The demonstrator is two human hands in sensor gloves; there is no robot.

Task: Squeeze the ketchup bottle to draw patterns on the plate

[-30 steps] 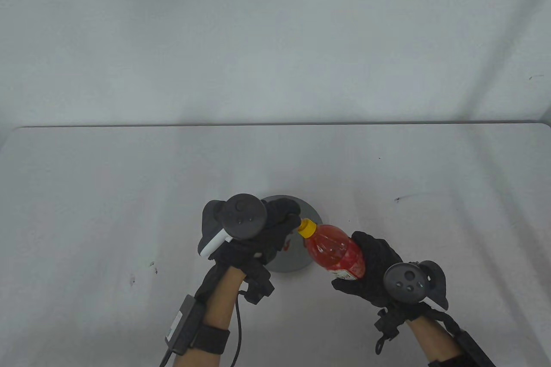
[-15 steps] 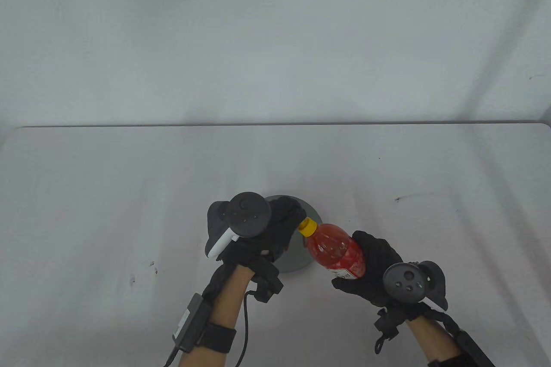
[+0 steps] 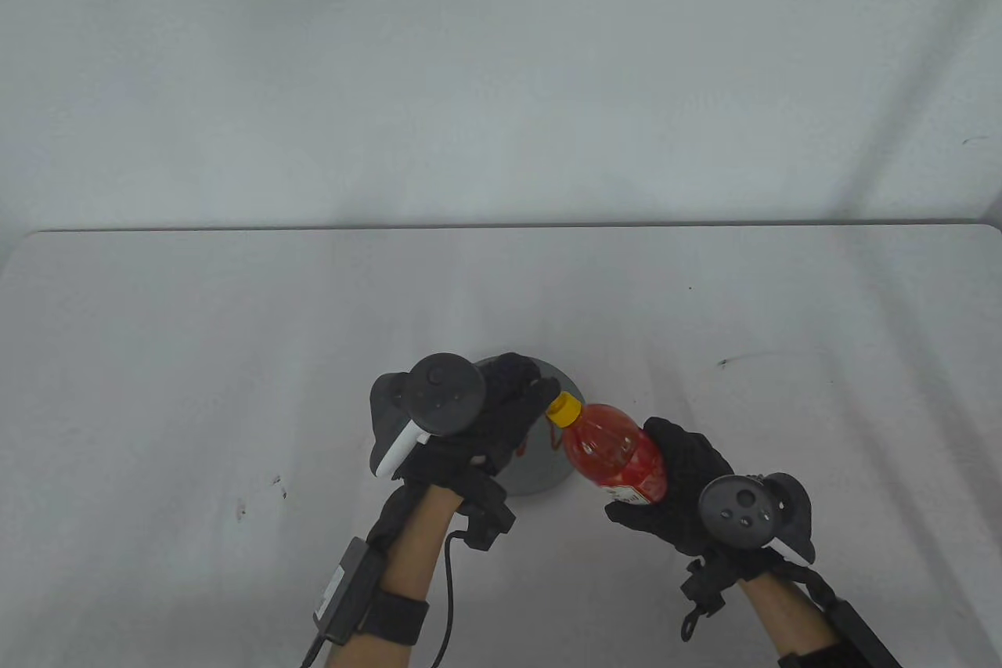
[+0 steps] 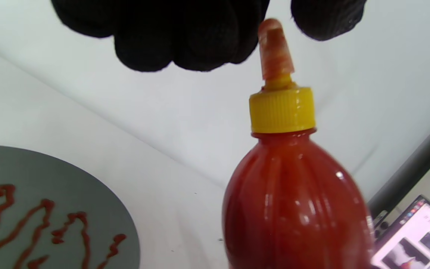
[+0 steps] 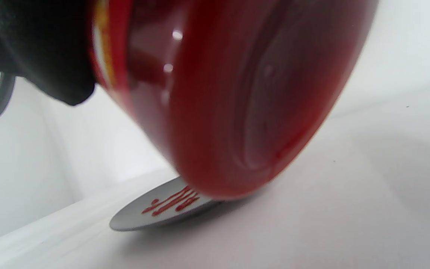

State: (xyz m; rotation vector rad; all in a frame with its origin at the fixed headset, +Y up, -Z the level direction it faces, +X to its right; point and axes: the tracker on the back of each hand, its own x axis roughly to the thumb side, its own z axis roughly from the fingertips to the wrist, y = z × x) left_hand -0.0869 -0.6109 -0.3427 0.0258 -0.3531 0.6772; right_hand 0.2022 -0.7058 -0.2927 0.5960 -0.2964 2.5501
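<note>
Capping step: nozzle tip goes under the left fingers, bottle kept steady.

Right hand (image 3: 677, 484) wraps the bottle (image 3: 614, 453) near its base, tilting it up and left over the plate's (image 3: 540, 476) right edge; ketchup lines (image 4: 32, 228) already lie on the plate. Left hand (image 3: 477, 425) hovers over the plate, fingers (image 4: 185, 33) curled at the nozzle (image 4: 274, 50), seemingly pinching its tip. Best to press straight along the nozzle without squeezing.

Red ketchup bottle (image 3: 618, 453) with a yellow cap (image 4: 282, 110) and a translucent orange-stained nozzle (image 4: 274, 48). Grey plate (image 4: 69, 179) carries wavy red ketchup lines (image 4: 32, 228). Black gloves on both hands, over a white table (image 3: 235, 323).
</note>
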